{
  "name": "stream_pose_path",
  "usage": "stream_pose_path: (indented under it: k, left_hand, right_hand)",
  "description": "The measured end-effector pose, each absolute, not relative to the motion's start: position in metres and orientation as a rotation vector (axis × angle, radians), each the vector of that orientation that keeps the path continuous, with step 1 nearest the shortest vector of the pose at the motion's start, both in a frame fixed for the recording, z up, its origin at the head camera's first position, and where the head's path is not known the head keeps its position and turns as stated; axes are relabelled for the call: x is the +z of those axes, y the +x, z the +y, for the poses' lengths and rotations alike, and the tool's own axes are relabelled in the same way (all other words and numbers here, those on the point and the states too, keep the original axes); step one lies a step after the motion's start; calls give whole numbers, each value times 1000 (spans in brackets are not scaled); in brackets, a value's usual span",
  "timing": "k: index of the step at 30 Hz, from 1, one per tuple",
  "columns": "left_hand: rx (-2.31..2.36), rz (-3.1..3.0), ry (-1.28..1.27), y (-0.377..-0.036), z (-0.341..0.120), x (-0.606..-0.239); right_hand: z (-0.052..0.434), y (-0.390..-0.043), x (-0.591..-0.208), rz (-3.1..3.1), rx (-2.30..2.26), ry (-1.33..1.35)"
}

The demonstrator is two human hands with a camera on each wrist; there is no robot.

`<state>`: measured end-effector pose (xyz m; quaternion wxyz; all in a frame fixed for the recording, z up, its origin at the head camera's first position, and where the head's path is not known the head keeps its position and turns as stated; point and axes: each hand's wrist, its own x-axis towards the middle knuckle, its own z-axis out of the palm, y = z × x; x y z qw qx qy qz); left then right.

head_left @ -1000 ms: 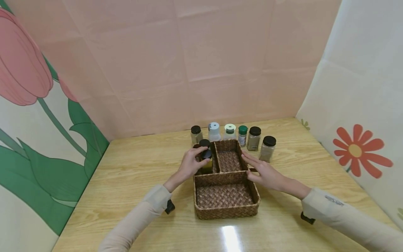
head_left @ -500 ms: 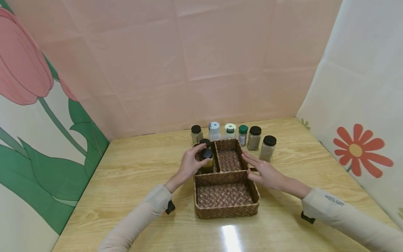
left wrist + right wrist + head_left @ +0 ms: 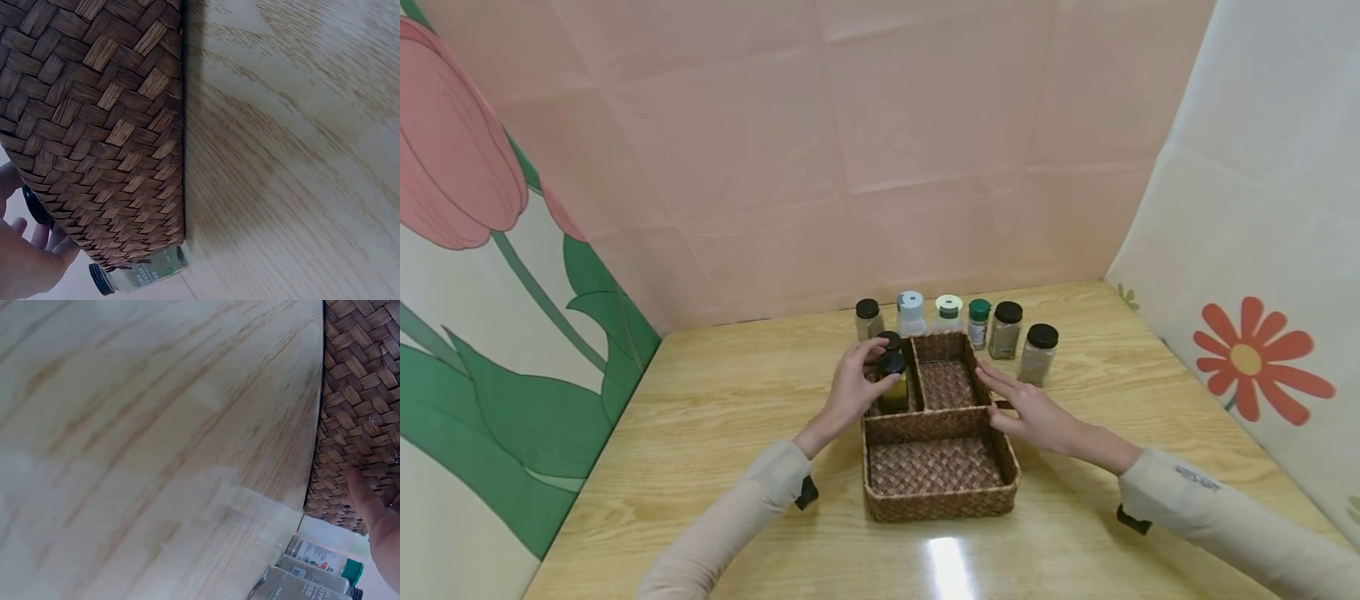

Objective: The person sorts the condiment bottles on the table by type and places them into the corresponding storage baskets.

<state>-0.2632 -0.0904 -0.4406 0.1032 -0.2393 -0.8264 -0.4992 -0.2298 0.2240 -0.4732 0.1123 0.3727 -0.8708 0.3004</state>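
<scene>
A brown woven basket with three compartments stands on the table. In its back left compartment are two black-lidded jars, one behind the other; the nearer jar has yellowish contents, and of the farther jar mainly the lid shows. My left hand is spread around the nearer jar's lid, fingers lifted toward the farther lid and thumb beside the nearer one. My right hand rests on the basket's right side with fingers extended, one fingertip against the weave in the right wrist view.
Behind the basket stand a black-lidded jar, a light-blue-capped bottle, a pale-green-capped bottle and a green-capped small bottle. Two more black-lidded jars stand at its right. A pink backdrop rises behind the table.
My left fingers have spread back from the nearer jar's lid, which shows more fully now. My right hand and the basket stay in place.
</scene>
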Motion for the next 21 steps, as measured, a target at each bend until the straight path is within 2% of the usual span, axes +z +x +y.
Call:
stream_pose_path:
  k: [21]
  left_hand:
    - [-1476, -2457, -697, -263, -90, -440]
  right_hand:
    - [225, -231, -474, -2583, 875, 1086]
